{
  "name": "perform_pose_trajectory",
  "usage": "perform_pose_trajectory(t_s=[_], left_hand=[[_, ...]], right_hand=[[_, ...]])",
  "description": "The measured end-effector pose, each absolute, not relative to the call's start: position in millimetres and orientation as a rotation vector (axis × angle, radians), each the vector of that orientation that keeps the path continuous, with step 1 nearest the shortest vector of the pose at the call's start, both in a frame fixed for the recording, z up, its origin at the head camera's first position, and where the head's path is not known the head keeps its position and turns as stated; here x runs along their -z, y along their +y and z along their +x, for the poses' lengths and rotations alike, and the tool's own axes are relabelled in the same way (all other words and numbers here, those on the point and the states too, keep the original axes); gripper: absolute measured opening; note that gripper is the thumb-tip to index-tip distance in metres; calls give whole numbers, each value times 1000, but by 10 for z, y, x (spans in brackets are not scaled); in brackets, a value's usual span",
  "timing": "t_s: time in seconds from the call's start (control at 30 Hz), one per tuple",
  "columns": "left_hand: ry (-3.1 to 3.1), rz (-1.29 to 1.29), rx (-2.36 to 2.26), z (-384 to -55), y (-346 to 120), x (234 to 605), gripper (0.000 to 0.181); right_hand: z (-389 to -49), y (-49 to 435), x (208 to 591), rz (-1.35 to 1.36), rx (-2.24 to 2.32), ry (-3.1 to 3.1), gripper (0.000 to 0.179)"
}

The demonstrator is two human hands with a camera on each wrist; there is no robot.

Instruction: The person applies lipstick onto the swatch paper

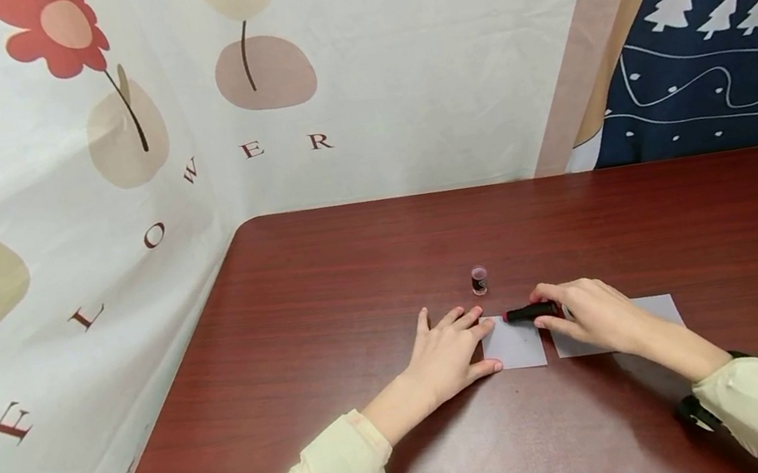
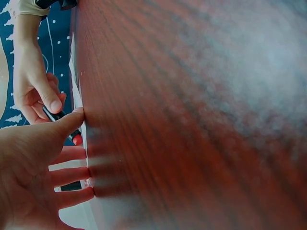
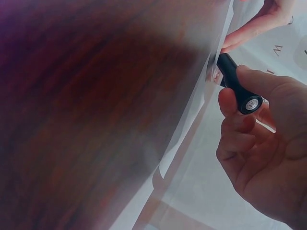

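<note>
My right hand [image 1: 600, 313] pinches a black handle-shaped tube [image 1: 531, 312] between thumb and fingers. Its red tip points left, close over a small white square of paper [image 1: 515, 348]. In the right wrist view, the wider end of the tube [image 3: 235, 81] bears a round white printed disc. Spread across the left side of the square, my left hand [image 1: 447, 353] rests with straight fingers, thumb at the lower edge. Just beyond the square stands a little see-through pinkish container [image 1: 480, 280] with a dark printed lower part.
A larger white sheet [image 1: 655, 313] lies right of the square, partly under my right hand and forearm. The reddish-brown wooden table [image 1: 354, 266] meets a white flower-printed cloth [image 1: 415, 95] at its back and left. Dark blue tree-patterned fabric [image 1: 723, 74] hangs at the back right.
</note>
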State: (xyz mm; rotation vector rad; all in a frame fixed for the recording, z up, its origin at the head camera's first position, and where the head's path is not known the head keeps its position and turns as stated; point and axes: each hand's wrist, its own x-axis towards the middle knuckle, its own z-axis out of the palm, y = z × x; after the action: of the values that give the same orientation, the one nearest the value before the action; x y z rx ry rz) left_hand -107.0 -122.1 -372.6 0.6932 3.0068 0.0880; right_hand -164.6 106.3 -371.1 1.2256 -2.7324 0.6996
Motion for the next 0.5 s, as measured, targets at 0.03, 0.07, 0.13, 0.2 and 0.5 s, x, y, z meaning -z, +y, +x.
perform_pose_trajectory(t_s=[0.03, 0.07, 0.13, 0.2, 0.5], left_hand=[[3005, 692, -90, -1069, -1220, 3725, 60], [3003, 691, -90, -1070, -1220, 3724, 60], [3003, 688, -89, -1070, -1219, 3722, 61], [3003, 685, -88, -1070, -1218, 3721, 61], [3006, 681, -99, -1067, -1218, 3723, 60]], right_hand=[[-1645, 1065, 3708, 1230, -701, -2736, 24], [-1643, 1065, 3704, 1233, -703, -2741, 24], [-1641, 1069, 3698, 1235, -704, -2746, 23], [-1639, 1069, 3690, 1235, -707, -2752, 23], [-1634, 1075, 3685, 1240, -703, -2787, 24]])
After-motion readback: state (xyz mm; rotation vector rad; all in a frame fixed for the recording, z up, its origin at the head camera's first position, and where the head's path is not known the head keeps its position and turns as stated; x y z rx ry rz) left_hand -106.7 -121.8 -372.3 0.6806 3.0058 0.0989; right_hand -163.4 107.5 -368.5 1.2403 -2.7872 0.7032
